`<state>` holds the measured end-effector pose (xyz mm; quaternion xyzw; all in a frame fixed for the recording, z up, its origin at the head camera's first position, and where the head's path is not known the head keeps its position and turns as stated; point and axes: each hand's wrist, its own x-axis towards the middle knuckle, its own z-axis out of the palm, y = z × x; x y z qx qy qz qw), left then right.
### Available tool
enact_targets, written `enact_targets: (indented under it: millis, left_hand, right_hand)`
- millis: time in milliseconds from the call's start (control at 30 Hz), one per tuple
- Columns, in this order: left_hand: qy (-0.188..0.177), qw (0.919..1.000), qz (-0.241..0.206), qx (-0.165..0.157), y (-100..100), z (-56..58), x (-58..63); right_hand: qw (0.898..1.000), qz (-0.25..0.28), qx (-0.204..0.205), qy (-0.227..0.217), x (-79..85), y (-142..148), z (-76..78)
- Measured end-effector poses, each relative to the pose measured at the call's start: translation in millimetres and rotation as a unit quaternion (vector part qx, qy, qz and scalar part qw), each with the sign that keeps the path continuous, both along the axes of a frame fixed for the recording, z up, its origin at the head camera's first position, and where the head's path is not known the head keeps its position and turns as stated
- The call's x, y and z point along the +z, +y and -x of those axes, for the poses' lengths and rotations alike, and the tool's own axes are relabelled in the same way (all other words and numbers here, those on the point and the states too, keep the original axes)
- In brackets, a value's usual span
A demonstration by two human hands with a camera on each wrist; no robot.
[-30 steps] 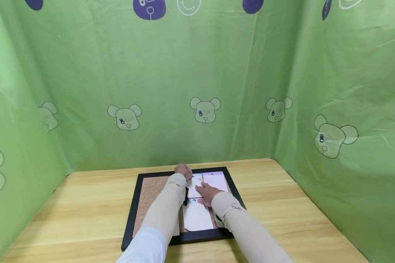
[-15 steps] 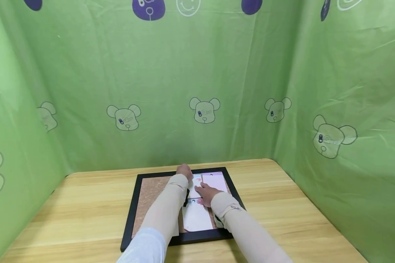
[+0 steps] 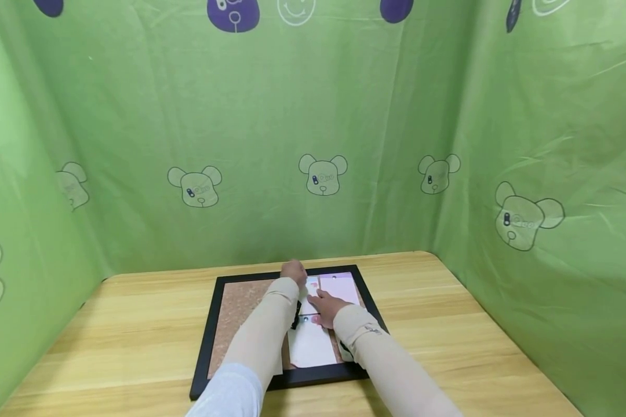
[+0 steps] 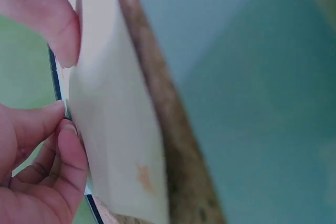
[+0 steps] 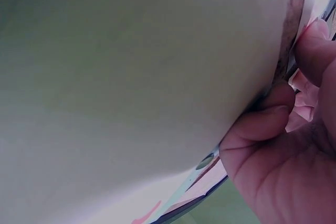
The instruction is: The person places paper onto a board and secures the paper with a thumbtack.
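Observation:
A corkboard (image 3: 242, 307) with a black frame lies flat on the table. My left hand (image 3: 294, 272) is at the top of the upper middle paper sheet (image 3: 304, 304), thumb and fingers pinching a small thumbtack that they mostly hide. In the left wrist view those fingertips (image 4: 65, 140) meet right at the sheet's edge. My right hand (image 3: 330, 308) rests over the lower right of this sheet, its fingers spread to hold it down. Below is another white sheet (image 3: 312, 346), a round tack (image 3: 306, 319) at its top. A purple-topped sheet (image 3: 339, 286) lies to the right.
The wooden table (image 3: 438, 324) extends to both sides of the board. A green curtain (image 3: 266, 220) printed with bear heads surrounds it on three sides. A further sheet (image 3: 279, 365) shows partly from under the left forearm. Another sheet (image 3: 346, 353) is mostly covered by the right sleeve.
My left hand has shifted very slightly to the right at the sheet's top, its fingers turning a little. The right hand stays in place on the sheet.

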<state>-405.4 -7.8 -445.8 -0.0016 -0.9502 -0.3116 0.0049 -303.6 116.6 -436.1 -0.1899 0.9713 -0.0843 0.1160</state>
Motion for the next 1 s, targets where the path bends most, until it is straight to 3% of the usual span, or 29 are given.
enact_targets:
  millis: [133, 400, 600, 700, 733, 833, 933, 1000]
  left_hand:
    - [-0.008, 0.9974, -0.059, 0.042, -2.9, -0.2, -0.2]
    - [-0.044, 0.991, -0.077, 0.1, -5.3, 3.1, -4.2]
    - [-0.069, 0.987, -0.089, 0.115, 2.1, 6.9, -3.8]
    - [-0.077, 0.9891, -0.063, 0.109, -0.9, 27.5, -16.2]
    - [-0.069, 0.9916, -0.042, 0.101, -2.9, 41.3, -28.1]
    - [-0.089, 0.9924, -0.006, 0.085, -8.3, 58.9, -36.3]
    - [-0.108, 0.9909, 0.007, 0.08, -10.2, 56.8, -31.3]
    - [-0.119, 0.9884, -0.017, 0.093, -8.6, 36.8, -15.0]
  right_hand:
    - [1.0, -0.006, -0.003, 0.005, 1.3, -2.3, -1.3]
    - [1.0, -0.007, 0.0, 0.002, -1.9, -1.5, 0.6]
    - [1.0, -0.013, -0.003, -0.005, -1.7, 4.3, 0.0]
    - [1.0, -0.012, -0.006, -0.007, 2.6, 3.2, -1.8]
    - [1.0, -0.011, -0.008, -0.009, 3.5, 2.5, -2.2]
    - [1.0, -0.003, -0.01, -0.014, 4.6, 0.6, -2.2]
    - [1.0, -0.005, -0.004, -0.01, 2.0, -0.4, 0.0]
    - [1.0, -0.007, -0.005, -0.011, 0.4, -0.3, 0.8]
